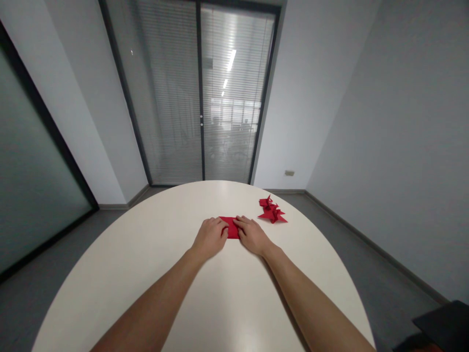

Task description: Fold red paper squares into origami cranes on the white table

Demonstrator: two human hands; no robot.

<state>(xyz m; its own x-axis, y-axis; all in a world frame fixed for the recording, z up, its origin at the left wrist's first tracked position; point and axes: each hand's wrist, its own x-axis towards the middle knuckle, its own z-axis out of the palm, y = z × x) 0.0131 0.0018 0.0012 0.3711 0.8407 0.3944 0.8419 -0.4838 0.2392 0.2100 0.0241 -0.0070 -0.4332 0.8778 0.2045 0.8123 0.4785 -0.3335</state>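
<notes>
Red paper (233,228), a small rectangle that looks folded, lies flat toward the far part of the white round table (146,254), between the two hands I watch through the head camera. On its left end I see the left hand (210,237), fingers close together and bent over the edge; whether the thumb pinches the paper or only presses it down, I cannot tell. On its right end rests the right hand (253,236), its fingers also near one another and reaching onto the red surface, though their grip underneath is hidden from me. To the right and a little farther off, well inside the table's rim, sits a cluster of red origami figures (271,211), clear of the right hand. From here, I judge the main risk to be a crooked crease, caused by one hand pressing harder or drawing its end askew. Pulling the ends apart too hard could tear the paper, and uneven pressure might let it skid on the smooth tabletop. A wide rightward sweep could knock the figures.
</notes>
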